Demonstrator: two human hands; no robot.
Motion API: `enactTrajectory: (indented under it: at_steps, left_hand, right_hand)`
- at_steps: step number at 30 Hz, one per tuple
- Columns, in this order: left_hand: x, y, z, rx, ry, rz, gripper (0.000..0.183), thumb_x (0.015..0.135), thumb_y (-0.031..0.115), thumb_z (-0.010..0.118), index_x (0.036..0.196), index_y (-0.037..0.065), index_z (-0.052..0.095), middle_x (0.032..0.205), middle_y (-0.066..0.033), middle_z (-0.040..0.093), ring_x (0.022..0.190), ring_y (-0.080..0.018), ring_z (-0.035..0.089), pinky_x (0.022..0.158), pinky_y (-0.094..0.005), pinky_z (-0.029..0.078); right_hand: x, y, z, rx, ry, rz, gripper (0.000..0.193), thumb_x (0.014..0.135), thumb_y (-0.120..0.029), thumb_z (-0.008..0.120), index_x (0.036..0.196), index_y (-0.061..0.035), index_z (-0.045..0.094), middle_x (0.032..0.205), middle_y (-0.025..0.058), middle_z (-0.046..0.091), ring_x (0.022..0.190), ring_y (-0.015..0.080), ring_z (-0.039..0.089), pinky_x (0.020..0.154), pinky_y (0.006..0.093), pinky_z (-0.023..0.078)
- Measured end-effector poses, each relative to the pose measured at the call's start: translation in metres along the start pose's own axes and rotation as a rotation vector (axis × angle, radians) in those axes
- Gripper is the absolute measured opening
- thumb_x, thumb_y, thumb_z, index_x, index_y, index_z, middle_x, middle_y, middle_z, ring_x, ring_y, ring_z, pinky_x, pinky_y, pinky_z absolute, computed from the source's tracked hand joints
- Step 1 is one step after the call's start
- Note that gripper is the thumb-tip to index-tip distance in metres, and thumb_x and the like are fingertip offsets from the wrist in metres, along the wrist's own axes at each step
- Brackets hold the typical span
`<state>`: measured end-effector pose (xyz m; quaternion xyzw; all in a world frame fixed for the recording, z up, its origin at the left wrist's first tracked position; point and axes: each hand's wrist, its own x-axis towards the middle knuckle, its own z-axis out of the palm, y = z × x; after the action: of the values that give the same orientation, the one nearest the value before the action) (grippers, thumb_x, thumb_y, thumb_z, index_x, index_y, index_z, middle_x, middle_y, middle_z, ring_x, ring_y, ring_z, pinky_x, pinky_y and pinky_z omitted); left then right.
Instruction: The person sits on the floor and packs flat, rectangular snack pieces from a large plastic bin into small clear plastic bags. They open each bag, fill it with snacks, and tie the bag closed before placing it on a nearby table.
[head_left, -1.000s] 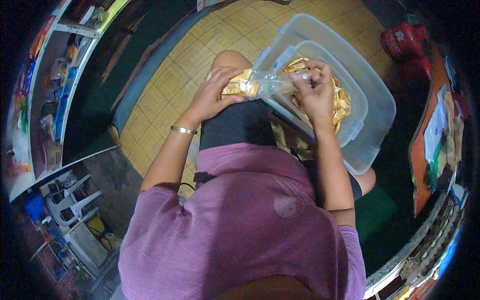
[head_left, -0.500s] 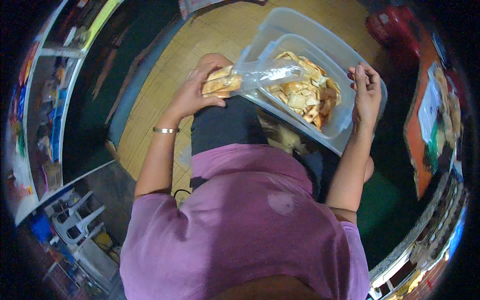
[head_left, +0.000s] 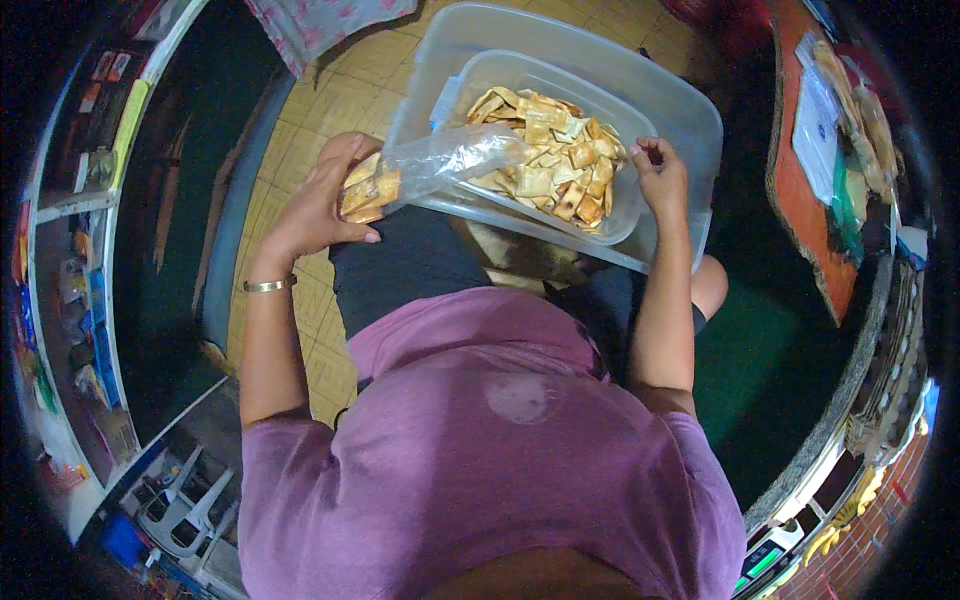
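Observation:
My left hand is wrapped around the filled end of a clear plastic bag. Flat golden-brown baked pieces are packed in that end, while the rest of the bag stretches right over a pile of similar pieces. This pile lies in a small translucent plastic tub, set within a larger translucent bin. My right hand hovers by the small tub's right rim, its fingers curled in toward the thumb. Whatever lies between those fingertips, if anything, is too small to tell.
The bin rests across my lap, above a yellow tiled floor. Stocked shelves run along the left. To the right stands an orange-brown board with plastic bags on it. A flowered cloth hangs at the far left.
The whole view has shifted, so the bin appears further left and higher. My right hand has come left, closer to the small tub's rim, its fingers more closed. My left hand keeps its hold.

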<state>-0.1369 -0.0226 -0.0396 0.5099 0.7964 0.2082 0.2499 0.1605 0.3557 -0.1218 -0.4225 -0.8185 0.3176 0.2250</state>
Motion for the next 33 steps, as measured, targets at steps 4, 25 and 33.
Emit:
enactTrajectory:
  at_steps: [4, 25, 33]
  left_hand:
    - [0.001, -0.004, 0.004, -0.134, 0.029, -0.003, 0.122, 0.053, 0.02, 0.093, 0.152, 0.009, 0.023, 0.145, -0.0166, 0.042, 0.135, -0.0323, 0.04, 0.114, -0.0402, 0.03]
    - [-0.018, -0.011, 0.014, -0.235, 0.203, -0.134, 0.119, 0.055, 0.024, 0.092, 0.152, 0.012, 0.025, 0.129, -0.0211, 0.051, 0.123, -0.037, 0.047, 0.105, -0.0428, 0.037]
    - [-0.021, 0.008, 0.013, -0.079, 0.168, -0.217, 0.122, 0.053, 0.021, 0.093, 0.152, 0.006, 0.022, 0.141, -0.0216, 0.043, 0.132, -0.0366, 0.04, 0.111, -0.0421, 0.033]
  right_hand:
    - [0.0, 0.019, -0.006, -0.013, 0.058, 0.063, 0.024, 0.082, -0.017, 0.071, 0.102, -0.004, 0.069, 0.092, 0.0137, 0.069, 0.083, 0.0244, 0.065, 0.078, 0.0346, 0.051]
    - [-0.038, -0.011, 0.021, -0.776, -0.489, -0.436, 0.013, 0.078, -0.014, 0.062, 0.083, -0.0072, 0.072, 0.096, 0.0166, 0.064, 0.099, 0.0317, 0.059, 0.085, 0.0455, 0.048]
    - [-0.018, -0.029, 0.042, -0.48, -0.329, -0.302, 0.014, 0.075, -0.017, 0.069, 0.085, -0.0072, 0.071, 0.097, 0.017, 0.064, 0.099, 0.0344, 0.058, 0.088, 0.0435, 0.047]
